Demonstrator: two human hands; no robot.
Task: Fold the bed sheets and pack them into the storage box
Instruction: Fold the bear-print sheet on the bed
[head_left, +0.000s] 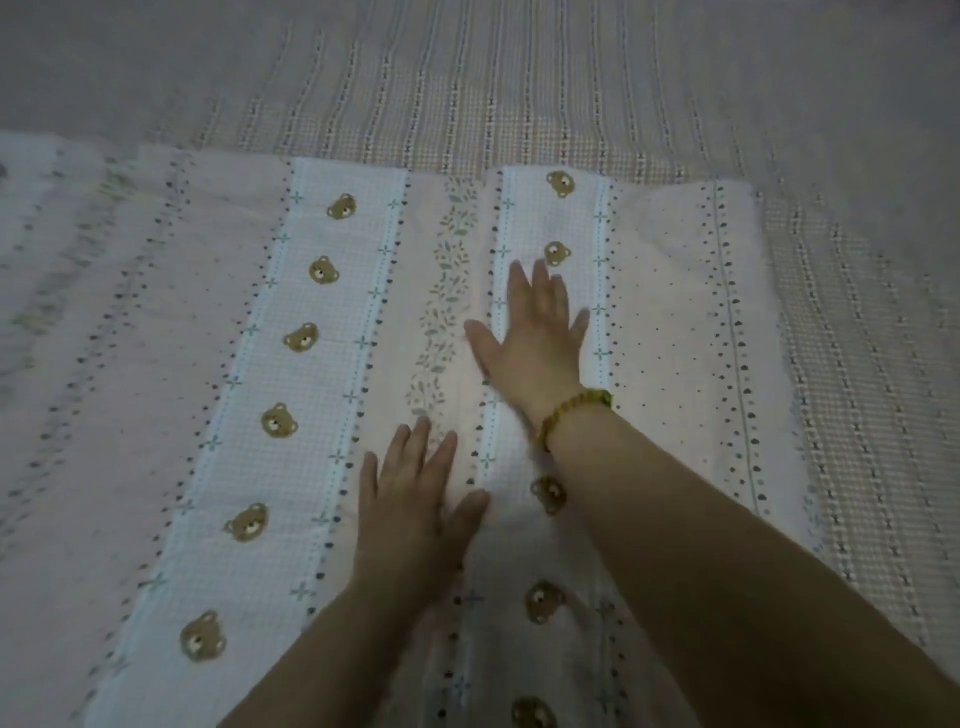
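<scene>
The bed sheet (332, 364), pink and white with little bear faces (341, 206), lay spread flat on a striped cover (519, 93). Bare cover showed past the sheet's far edge and past its right edge. The cover's own edges and corners were out of view. No storage box could be seen. Both hands were open and flat on the sheet, palms down, fingers straight and spread, gripping nothing. The left hand (410, 499) pressed close to the person, just beside a leafy stripe (441, 291). The right hand (535, 332), with a bead bracelet (571, 410) on its wrist, pressed farther away on a white stripe of bears. This looked like the smoothing step, to get the sheet flat for a fold. To do it well, the hands should probably slide from the middle out to the sheet's edges, so bumps get pushed off and not trapped. A soft press seemed best, because a hard push could drag the sheet and bunch it up. A small wrinkle seemed to sit near the sheet's far right corner and might need a wipe too. The picture was blurry, so I could not tell how many layers the sheet had.
</scene>
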